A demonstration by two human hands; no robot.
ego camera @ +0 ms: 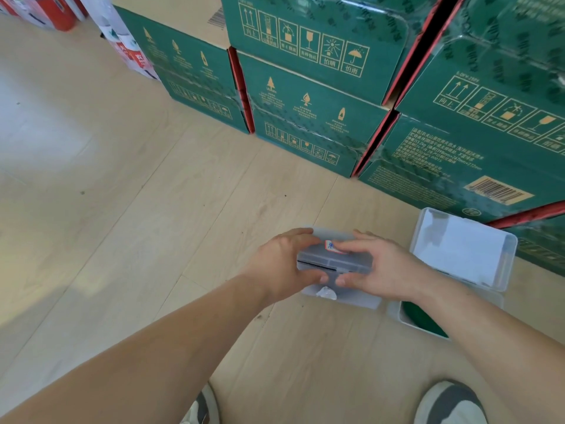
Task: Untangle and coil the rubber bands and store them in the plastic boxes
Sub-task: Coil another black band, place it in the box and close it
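Observation:
A small translucent grey plastic box (pixel 351 261) is held above the floor between both hands. My left hand (pixel 282 264) grips its left end, fingers curled over the top and thumb at the front. My right hand (pixel 379 266) grips its right end, fingers across the lid by a red and blue sticker (pixel 329 245). Its lid stands slightly ajar along a dark gap. Beneath it lies a flat clear box or lid (pixel 357 299). To the right an open clear box (pixel 397 313) holds something green (pixel 423 321), its raised lid (pixel 464 246) showing white paper. No rubber bands are plainly visible.
Stacked green cartons (pixel 305 96) wrapped in plastic line the far side, close behind the boxes. Red and white packs (pixel 128 41) stand at the back left. Light wood floor (pixel 107 209) stretches to the left. My shoes (pixel 452 405) show at the bottom edge.

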